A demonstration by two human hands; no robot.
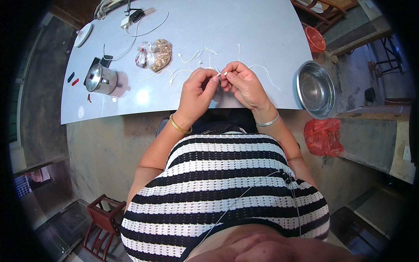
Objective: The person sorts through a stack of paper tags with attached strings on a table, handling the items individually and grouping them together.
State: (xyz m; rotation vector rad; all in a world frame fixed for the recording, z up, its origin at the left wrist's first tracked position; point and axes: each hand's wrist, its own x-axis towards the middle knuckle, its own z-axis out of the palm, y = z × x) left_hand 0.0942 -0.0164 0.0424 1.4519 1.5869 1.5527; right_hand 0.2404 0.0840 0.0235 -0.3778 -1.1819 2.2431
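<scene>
Over the table's front part, my left hand point(199, 90) and my right hand point(243, 85) meet fingertip to fingertip. Thumb and index finger of the left pinch a small white piece point(218, 74), which looks like a cord end. A small white bit point(225, 73) sits between the right thumb and index finger. Behind the fingers lies a bunch of thin white cords, partly hidden by the hands. One white cord point(269, 76) curves out on the right, and others point(196, 56) spread to the left, some with small white end pieces.
A knotted clear bag of nuts point(160, 55) and a lidded metal pot point(102, 79) stand left on the pale table point(157, 98). Behind them are a white charger point(125, 23) and cable. A metal basin point(316, 89) is at the right edge, with a red plastic bag point(323, 137) nearby.
</scene>
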